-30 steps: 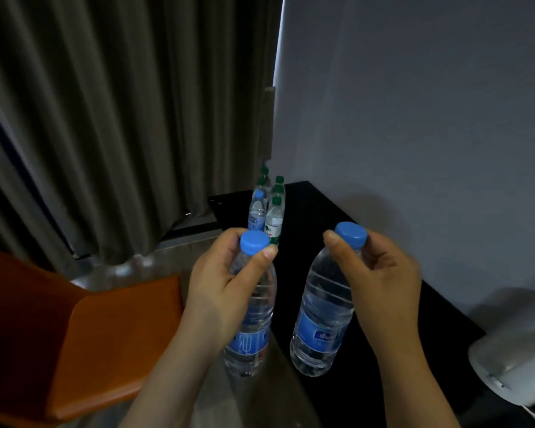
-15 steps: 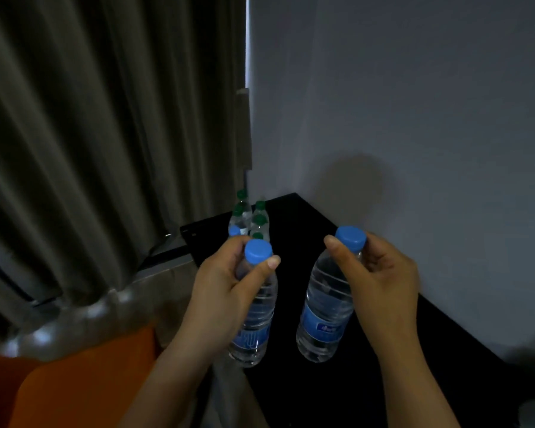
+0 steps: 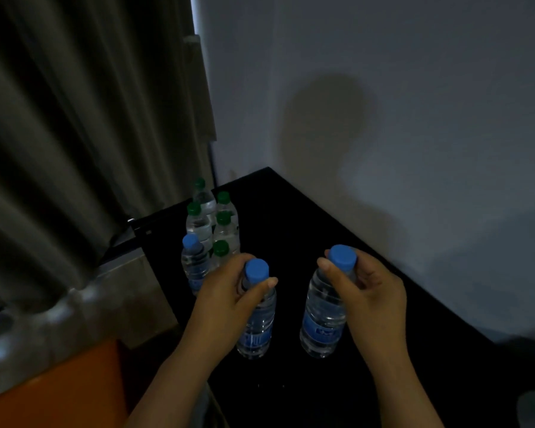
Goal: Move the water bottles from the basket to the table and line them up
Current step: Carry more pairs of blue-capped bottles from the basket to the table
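Left hand (image 3: 229,293): fingers and thumb wrapped round the neck of the left bottle (image 3: 257,327), under its blue cap.
Right hand (image 3: 369,291): grips the right bottle (image 3: 322,322) the same way.
Held bottles: two, upright, apart, over the table (image 3: 306,236) near its left edge; I can't tell if they touch it.
Standing: six at the far left edge, one blue-cap bottle (image 3: 194,264) and five green-cap bottles (image 3: 226,233).
Change: held bottles now nearer the standing ones; grips unchanged.
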The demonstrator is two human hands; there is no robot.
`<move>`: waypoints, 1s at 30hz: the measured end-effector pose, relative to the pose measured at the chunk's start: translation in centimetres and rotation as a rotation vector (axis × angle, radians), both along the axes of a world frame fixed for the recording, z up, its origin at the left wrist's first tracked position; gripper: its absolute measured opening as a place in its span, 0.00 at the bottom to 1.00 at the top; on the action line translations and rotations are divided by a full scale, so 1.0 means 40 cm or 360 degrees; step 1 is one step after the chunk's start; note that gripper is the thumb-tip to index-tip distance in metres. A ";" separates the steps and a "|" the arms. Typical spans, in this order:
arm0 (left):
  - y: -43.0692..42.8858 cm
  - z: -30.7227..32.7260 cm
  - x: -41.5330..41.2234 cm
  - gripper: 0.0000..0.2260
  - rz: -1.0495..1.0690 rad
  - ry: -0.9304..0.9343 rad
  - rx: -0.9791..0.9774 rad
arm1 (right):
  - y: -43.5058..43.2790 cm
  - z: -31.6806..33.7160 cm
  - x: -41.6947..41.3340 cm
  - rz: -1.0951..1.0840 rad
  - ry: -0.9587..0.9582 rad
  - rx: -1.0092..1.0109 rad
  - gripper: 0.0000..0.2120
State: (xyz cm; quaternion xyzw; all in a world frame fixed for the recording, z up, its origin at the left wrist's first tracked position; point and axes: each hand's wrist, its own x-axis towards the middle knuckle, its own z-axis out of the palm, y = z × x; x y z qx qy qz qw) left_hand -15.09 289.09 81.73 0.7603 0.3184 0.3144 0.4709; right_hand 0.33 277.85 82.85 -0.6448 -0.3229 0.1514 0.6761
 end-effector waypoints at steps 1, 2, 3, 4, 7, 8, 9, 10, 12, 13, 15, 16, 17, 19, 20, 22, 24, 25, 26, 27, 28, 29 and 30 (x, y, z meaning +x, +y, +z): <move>0.017 -0.012 0.010 0.14 -0.0026 0.0003 -0.0033 | 0.012 -0.015 0.008 -0.0012 0.0033 -0.0021 0.11; 0.036 -0.023 0.020 0.13 -0.0055 0.0004 -0.0069 | 0.024 -0.030 0.016 -0.0018 0.0059 -0.0042 0.10; 0.056 -0.034 0.030 0.14 -0.0082 0.0006 -0.0092 | 0.037 -0.044 0.023 -0.0021 0.0075 -0.0062 0.10; 0.076 -0.043 0.040 0.15 -0.0102 0.0017 -0.0094 | 0.051 -0.056 0.029 -0.0026 0.0087 -0.0077 0.10; 0.136 -0.059 0.078 0.17 -0.0134 0.0062 -0.0073 | 0.097 -0.086 0.046 -0.0064 0.0126 -0.0088 0.10; 0.156 -0.064 0.092 0.16 -0.0140 0.0073 -0.0073 | 0.114 -0.095 0.053 -0.0080 0.0126 -0.0101 0.10; 0.176 -0.069 0.105 0.14 -0.0145 0.0085 -0.0076 | 0.130 -0.105 0.062 -0.0092 0.0122 -0.0125 0.10; 0.196 -0.076 0.118 0.13 -0.0147 0.0101 -0.0080 | 0.145 -0.114 0.072 -0.0097 0.0121 -0.0158 0.10; 0.234 -0.091 0.142 0.11 -0.0150 0.0138 -0.0076 | 0.173 -0.132 0.093 -0.0092 0.0121 -0.0215 0.09; 0.251 -0.099 0.153 0.11 -0.0158 0.0151 -0.0076 | 0.188 -0.140 0.102 -0.0086 0.0110 -0.0229 0.10; 0.284 -0.114 0.177 0.11 -0.0168 0.0167 -0.0089 | 0.216 -0.153 0.121 -0.0082 0.0086 -0.0240 0.11; 0.300 -0.121 0.190 0.11 -0.0172 0.0173 -0.0100 | 0.230 -0.160 0.130 -0.0085 0.0085 -0.0241 0.12; 0.314 -0.128 0.203 0.11 -0.0180 0.0176 -0.0108 | 0.244 -0.167 0.140 -0.0092 0.0090 -0.0239 0.12; 0.343 -0.143 0.232 0.12 -0.0196 0.0190 -0.0116 | 0.270 -0.182 0.162 -0.0103 0.0103 -0.0238 0.12; 0.357 -0.150 0.246 0.13 -0.0199 0.0205 -0.0118 | 0.282 -0.190 0.173 -0.0103 0.0093 -0.0249 0.12; 0.384 -0.162 0.273 0.13 -0.0201 0.0230 -0.0132 | 0.305 -0.205 0.193 -0.0087 0.0038 -0.0291 0.13; 0.410 -0.177 0.294 0.13 -0.0200 0.0249 -0.0146 | 0.324 -0.221 0.211 -0.0068 0.0014 -0.0307 0.14; 0.421 -0.185 0.304 0.12 -0.0201 0.0261 -0.0153 | 0.333 -0.230 0.220 -0.0057 0.0017 -0.0299 0.14; 0.432 -0.192 0.312 0.12 -0.0207 0.0269 -0.0165 | 0.340 -0.239 0.228 -0.0046 0.0028 -0.0286 0.15; 0.441 -0.200 0.320 0.12 -0.0212 0.0271 -0.0175 | 0.349 -0.247 0.235 -0.0038 0.0058 -0.0273 0.15; 0.449 -0.207 0.327 0.13 -0.0214 0.0268 -0.0176 | 0.358 -0.255 0.241 -0.0032 0.0096 -0.0268 0.16; 0.457 -0.214 0.334 0.13 -0.0214 0.0267 -0.0167 | 0.367 -0.263 0.248 -0.0028 0.0124 -0.0269 0.17; 0.464 -0.219 0.341 0.13 -0.0216 0.0271 -0.0152 | 0.375 -0.272 0.254 -0.0030 0.0134 -0.0273 0.17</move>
